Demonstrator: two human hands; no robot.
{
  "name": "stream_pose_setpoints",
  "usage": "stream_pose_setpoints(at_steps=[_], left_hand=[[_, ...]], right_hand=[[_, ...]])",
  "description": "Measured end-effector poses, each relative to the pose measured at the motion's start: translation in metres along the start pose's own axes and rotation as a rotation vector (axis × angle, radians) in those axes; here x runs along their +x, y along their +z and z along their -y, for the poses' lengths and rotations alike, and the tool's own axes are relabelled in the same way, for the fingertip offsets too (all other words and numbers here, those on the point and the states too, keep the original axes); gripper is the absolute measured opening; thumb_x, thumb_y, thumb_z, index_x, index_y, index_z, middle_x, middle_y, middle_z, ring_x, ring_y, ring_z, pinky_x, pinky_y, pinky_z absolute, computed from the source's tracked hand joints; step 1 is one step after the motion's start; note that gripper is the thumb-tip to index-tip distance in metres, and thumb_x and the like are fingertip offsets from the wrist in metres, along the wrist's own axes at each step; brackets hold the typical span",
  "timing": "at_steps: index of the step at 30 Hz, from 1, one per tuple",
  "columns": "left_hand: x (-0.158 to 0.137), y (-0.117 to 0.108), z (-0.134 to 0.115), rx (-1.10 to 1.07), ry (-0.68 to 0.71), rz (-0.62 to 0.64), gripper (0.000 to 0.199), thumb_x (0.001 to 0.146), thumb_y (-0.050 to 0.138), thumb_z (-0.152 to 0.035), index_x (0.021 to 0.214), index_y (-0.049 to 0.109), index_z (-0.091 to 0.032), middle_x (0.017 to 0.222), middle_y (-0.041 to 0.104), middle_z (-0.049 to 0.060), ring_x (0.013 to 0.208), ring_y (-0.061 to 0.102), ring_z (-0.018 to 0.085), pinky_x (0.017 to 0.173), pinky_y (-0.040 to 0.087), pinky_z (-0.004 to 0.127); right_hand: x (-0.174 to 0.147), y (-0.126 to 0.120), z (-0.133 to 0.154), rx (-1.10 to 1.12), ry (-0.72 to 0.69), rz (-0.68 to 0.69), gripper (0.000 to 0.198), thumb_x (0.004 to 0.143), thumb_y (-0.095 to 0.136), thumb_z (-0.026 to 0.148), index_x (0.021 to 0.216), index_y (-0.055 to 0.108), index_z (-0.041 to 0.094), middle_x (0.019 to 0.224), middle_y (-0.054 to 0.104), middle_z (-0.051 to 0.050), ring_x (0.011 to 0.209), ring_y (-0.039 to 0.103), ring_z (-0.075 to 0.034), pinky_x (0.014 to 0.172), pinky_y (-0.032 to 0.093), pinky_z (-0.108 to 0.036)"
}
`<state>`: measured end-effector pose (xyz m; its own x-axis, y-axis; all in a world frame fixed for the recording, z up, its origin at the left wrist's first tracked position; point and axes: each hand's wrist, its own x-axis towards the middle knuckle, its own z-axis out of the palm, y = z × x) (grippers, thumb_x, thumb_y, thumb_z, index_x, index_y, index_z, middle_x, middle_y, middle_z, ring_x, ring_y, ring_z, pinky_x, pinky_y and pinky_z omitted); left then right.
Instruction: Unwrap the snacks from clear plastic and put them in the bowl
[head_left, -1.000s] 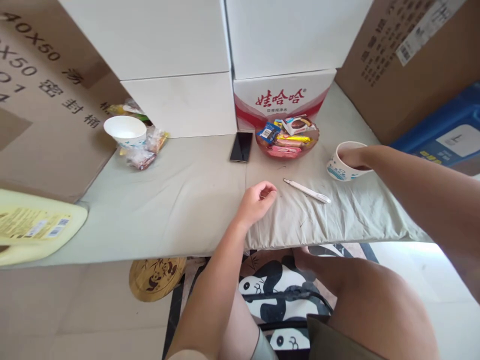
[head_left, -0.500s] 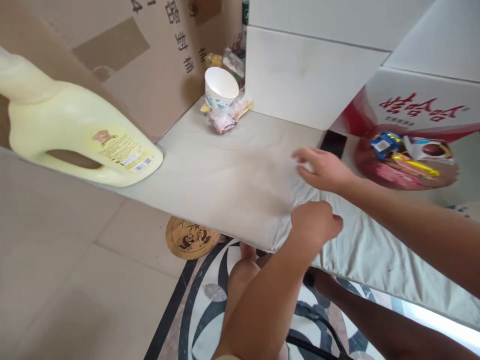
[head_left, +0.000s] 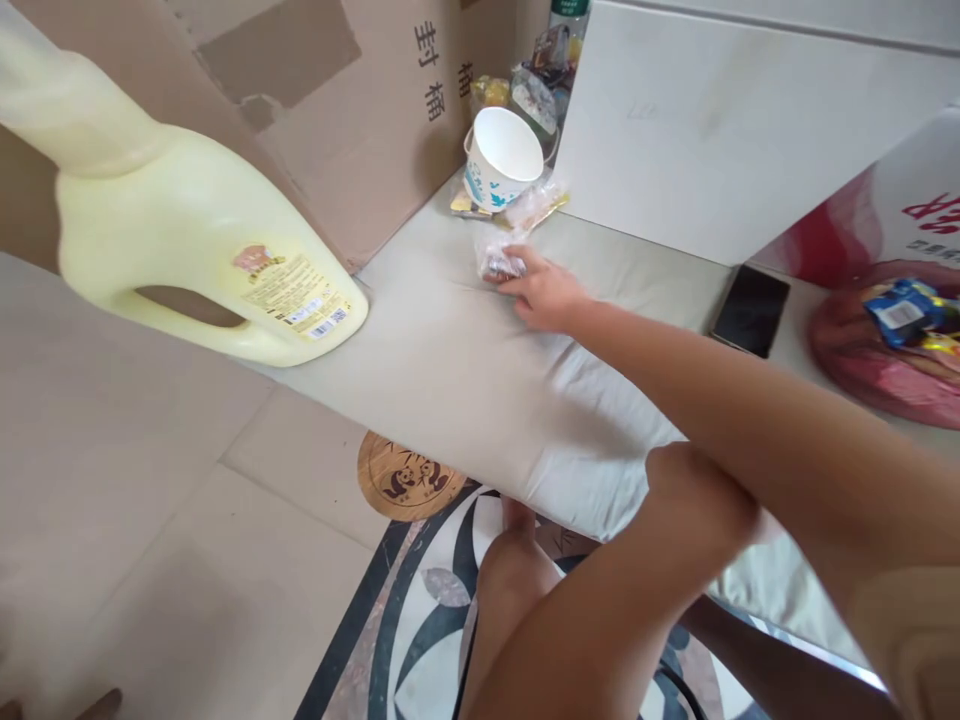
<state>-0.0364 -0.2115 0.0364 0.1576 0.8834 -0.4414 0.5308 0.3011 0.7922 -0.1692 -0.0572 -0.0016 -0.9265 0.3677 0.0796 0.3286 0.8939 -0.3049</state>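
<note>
My right hand [head_left: 546,290] reaches out over the light cloth-covered bench, its thumb and fingers closed on a small clear-wrapped snack packet [head_left: 495,256]. Just behind that packet, a white paper cup [head_left: 504,155] with a blue print stands upright. Other wrapped snacks [head_left: 536,205] lie against the foot of the cup. My left hand [head_left: 694,480] is lower down near the bench's front edge, crossed by my right forearm, which hides its fingers.
A large pale-yellow jug [head_left: 202,240] leans in at the left beside a cardboard box [head_left: 300,110]. On the right lie a black phone [head_left: 750,310] and a pink bowl [head_left: 855,330] with several packaged snacks. A round wooden panda board [head_left: 409,478] shows below the bench's front edge.
My right hand has moved left and away from me, onto the snack packet by the cup. My left hand has shifted right, under the right forearm. The view has turned left.
</note>
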Motion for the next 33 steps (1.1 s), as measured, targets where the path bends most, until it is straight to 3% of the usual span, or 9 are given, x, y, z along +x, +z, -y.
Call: stream_pose_setpoints(at_steps=[3,6,10,13,15,17,21,28,33], left_hand=[[-0.003,0.008,-0.008,0.142,0.134,0.116,0.034,0.089,0.048,-0.032,0.114,0.069,-0.023,0.116,0.074,0.009,0.111,0.067,0.028,0.089,0.053,0.036],[-0.009,0.020,-0.014,0.168,0.200,0.125,0.021,0.084,0.051,-0.033,0.070,0.064,-0.021,0.077,0.071,0.006,0.084,0.067,0.024,0.073,0.049,0.032],[-0.015,0.031,-0.020,0.058,0.354,0.122,0.035,0.079,0.058,-0.028,0.050,0.040,-0.021,0.051,0.044,-0.001,0.055,0.047,0.015,0.055,0.031,0.030],[-0.006,0.038,-0.023,-0.087,0.304,-0.010,0.037,0.088,0.053,-0.038,0.056,0.043,-0.021,0.054,0.045,-0.002,0.056,0.047,0.013,0.054,0.030,0.029],[0.006,0.044,-0.025,-0.080,0.113,-0.270,0.038,0.092,0.048,-0.048,0.065,0.049,-0.022,0.059,0.052,-0.002,0.062,0.052,0.015,0.059,0.035,0.029],[0.020,0.054,-0.029,-0.006,0.009,-0.374,0.036,0.092,0.049,-0.055,0.080,0.057,-0.021,0.071,0.064,0.002,0.069,0.059,0.018,0.067,0.041,0.031],[0.041,0.076,-0.037,0.042,0.118,-0.286,0.040,0.087,0.061,-0.055,0.107,0.062,-0.020,0.103,0.073,0.009,0.086,0.066,0.022,0.081,0.049,0.035],[0.075,0.088,-0.044,-0.220,0.282,-0.354,0.033,0.083,0.069,-0.040,0.109,0.060,-0.021,0.101,0.070,0.004,0.089,0.067,0.017,0.081,0.053,0.029],[0.091,0.083,-0.037,-0.150,0.318,-0.494,0.046,0.080,0.070,-0.028,0.122,0.054,-0.023,0.117,0.066,0.007,0.104,0.066,0.019,0.096,0.052,0.035]], right_hand=[[-0.081,-0.020,-0.016,0.037,-0.111,0.055,0.036,0.087,0.053,0.017,0.112,0.078,0.024,0.158,0.042,-0.008,0.132,0.057,-0.027,0.113,0.046,-0.043],[-0.193,-0.038,-0.031,0.080,-0.080,-0.043,0.031,0.091,0.053,0.023,0.105,0.080,0.026,0.148,0.053,-0.010,0.117,0.067,-0.025,0.100,0.055,-0.041],[-0.340,-0.035,-0.027,0.024,0.164,-0.291,0.027,0.092,0.055,0.027,0.103,0.080,0.027,0.141,0.058,-0.011,0.117,0.066,-0.029,0.093,0.058,-0.044],[-0.404,-0.019,-0.007,-0.145,0.417,-0.445,0.023,0.089,0.059,0.028,0.099,0.080,0.027,0.138,0.059,-0.011,0.116,0.063,-0.035,0.093,0.055,-0.055],[-0.420,-0.011,0.002,-0.230,0.562,-0.517,0.025,0.090,0.057,0.025,0.099,0.080,0.027,0.138,0.059,-0.012,0.113,0.062,-0.037,0.092,0.053,-0.059],[-0.423,-0.009,0.005,-0.238,0.644,-0.551,0.027,0.090,0.057,0.024,0.104,0.079,0.025,0.141,0.057,-0.013,0.114,0.061,-0.037,0.094,0.051,-0.060],[-0.421,-0.015,0.003,-0.088,0.615,-0.545,0.028,0.088,0.056,0.024,0.108,0.076,0.020,0.146,0.052,-0.015,0.121,0.057,-0.037,0.101,0.049,-0.059],[-0.440,-0.036,-0.007,0.371,0.485,-0.543,0.018,0.090,0.051,0.022,0.101,0.065,0.024,0.145,0.056,-0.010,0.106,0.068,-0.025,0.085,0.059,-0.041],[-0.467,-0.045,-0.050,0.010,0.770,-0.666,0.026,0.092,0.051,0.025,0.114,0.063,0.022,0.120,0.069,-0.013,0.107,0.065,-0.032,0.092,0.053,-0.049]])
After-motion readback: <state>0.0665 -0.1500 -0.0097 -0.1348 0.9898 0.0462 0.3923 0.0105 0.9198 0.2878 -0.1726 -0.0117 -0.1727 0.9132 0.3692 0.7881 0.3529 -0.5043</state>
